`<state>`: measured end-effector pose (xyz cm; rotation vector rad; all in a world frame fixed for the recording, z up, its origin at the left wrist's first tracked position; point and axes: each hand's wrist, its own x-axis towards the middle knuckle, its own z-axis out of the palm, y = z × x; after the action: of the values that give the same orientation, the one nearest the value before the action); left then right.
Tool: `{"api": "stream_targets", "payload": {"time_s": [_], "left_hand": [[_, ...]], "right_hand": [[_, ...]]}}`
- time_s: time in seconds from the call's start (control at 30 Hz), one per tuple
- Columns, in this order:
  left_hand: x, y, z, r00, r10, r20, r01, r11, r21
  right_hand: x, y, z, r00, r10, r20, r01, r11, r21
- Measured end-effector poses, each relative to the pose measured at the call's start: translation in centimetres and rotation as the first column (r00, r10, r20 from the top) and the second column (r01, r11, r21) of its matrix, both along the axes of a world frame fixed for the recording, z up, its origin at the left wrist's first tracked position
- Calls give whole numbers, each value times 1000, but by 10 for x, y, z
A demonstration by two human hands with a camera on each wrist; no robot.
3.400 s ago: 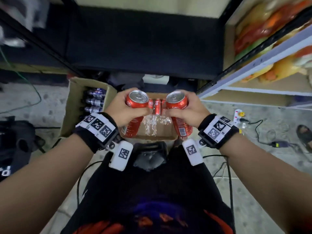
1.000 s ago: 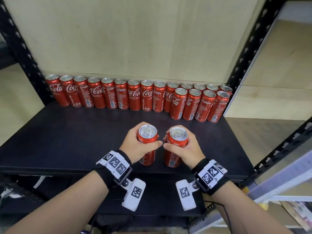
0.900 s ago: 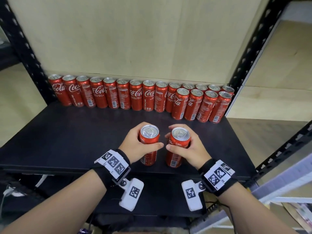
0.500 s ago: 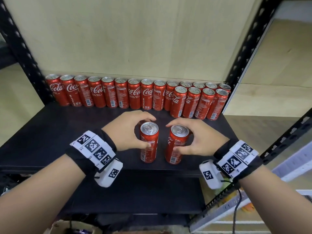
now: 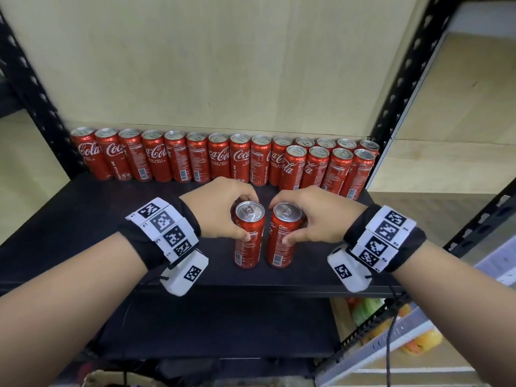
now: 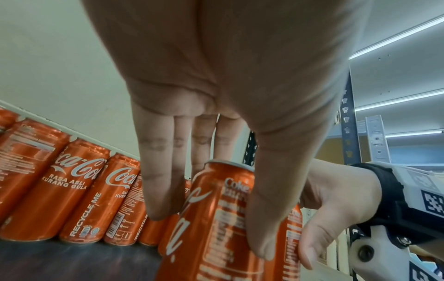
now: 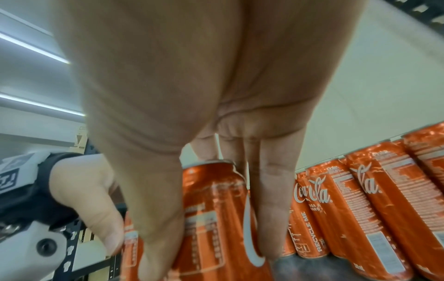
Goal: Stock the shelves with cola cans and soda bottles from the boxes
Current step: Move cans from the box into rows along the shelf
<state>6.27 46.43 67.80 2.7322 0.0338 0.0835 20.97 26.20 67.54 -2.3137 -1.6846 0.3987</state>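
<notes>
Two red cola cans stand upright side by side near the front of the black shelf (image 5: 83, 236). My left hand (image 5: 238, 216) grips the left can (image 5: 248, 247) from the left, thumb in front and fingers behind its rim. My right hand (image 5: 290, 219) grips the right can (image 5: 280, 247) in mirror fashion. In the left wrist view, my left hand (image 6: 211, 232) pinches its can (image 6: 216, 218) between thumb and fingers. The right wrist view shows my right hand (image 7: 211, 256) doing the same on its can (image 7: 211, 209). A long row of cola cans (image 5: 195, 157) lines the back panel.
A short second row of cans (image 5: 326, 171) stands in front of the back row at the right. Black perforated uprights (image 5: 396, 93) frame the shelf. A lower black shelf (image 5: 223, 325) lies beneath. Colourful packets (image 5: 418, 339) sit on a neighbouring rack at lower right.
The cans came up from the box on the floor to the shelf. Over the last second my wrists swung outward, and the cans sit slightly farther in on the shelf.
</notes>
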Motion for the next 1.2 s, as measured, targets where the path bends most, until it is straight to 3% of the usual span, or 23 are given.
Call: {"api": "stream_targets", "payload": {"time_s": [0.47,0.77,0.93,1.2], "left_hand": [[47,15,6,996,73,-45,-70,995,65],[88,38,6,979,201,-16,-199,974,108],[106,45,6,972,232,23,-233,963,139],[130,58,2,968,239,75,-247,960,129]], "right_hand": [[36,35,-3,997,-69,38,68,998,4],[66,66,-4,977,-128,169,121,991,52],[80,79,-11,906,-173,386,136,983,122],[96,97,-23,836,-278,474,214,959,186]]}}
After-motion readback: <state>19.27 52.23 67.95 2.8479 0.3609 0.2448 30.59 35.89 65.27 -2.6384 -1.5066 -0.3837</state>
